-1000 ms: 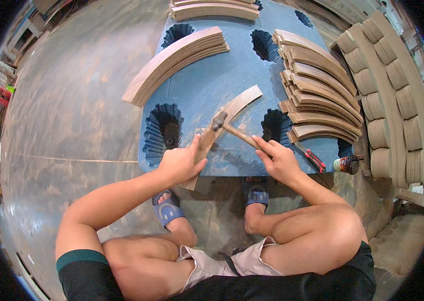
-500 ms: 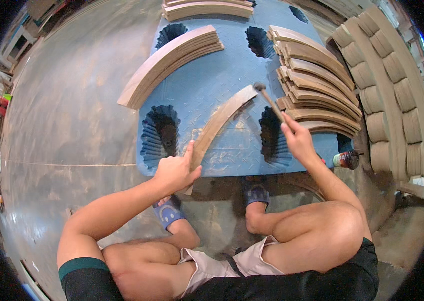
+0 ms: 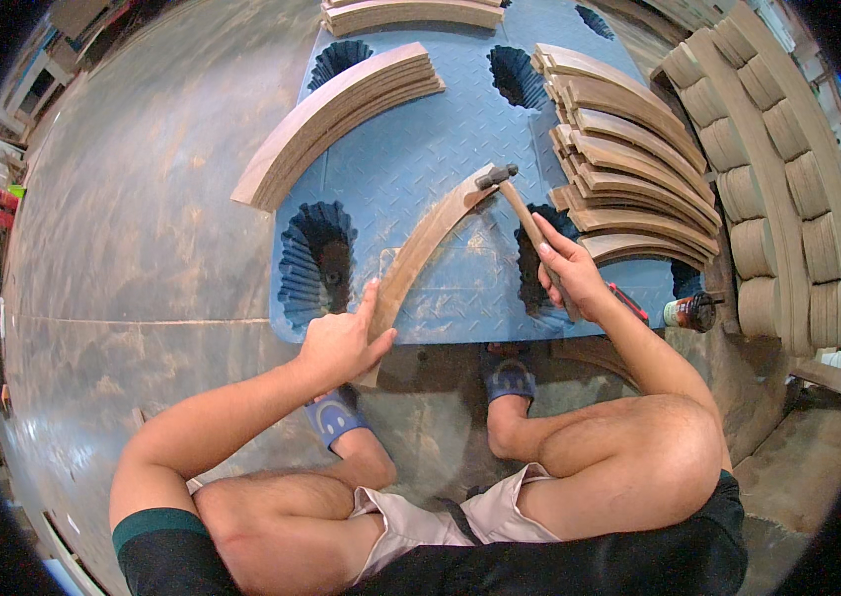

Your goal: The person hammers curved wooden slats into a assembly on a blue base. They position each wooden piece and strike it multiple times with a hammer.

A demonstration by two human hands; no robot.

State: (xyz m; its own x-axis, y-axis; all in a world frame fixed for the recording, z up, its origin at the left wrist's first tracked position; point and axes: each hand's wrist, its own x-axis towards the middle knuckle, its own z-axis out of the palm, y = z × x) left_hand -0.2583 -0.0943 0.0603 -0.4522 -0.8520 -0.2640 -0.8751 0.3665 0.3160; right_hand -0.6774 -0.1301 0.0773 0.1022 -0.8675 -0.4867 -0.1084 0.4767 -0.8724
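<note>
Curved wooden strip [image 3: 432,230]: lies on the blue pallet [image 3: 405,144], running between 1 and 2 o'clock from your left hand [image 3: 336,343], near end jutting past the pallet's edge.
Your left hand: on the strip's near part, thumb and forefinger spread apart; you cannot tell how the other fingers close.
Your right hand [image 3: 575,273]: fingers wrapped around the handle of the hammer [image 3: 520,211].
Hammer head: at 11 o'clock from that hand, over the strip's far end; contact cannot be told.
Wood stacks: curved pieces [image 3: 341,119] at your 11 o'clock, more [image 3: 629,159] at 2.
Jar [image 3: 690,313]: at your 3 o'clock.
</note>
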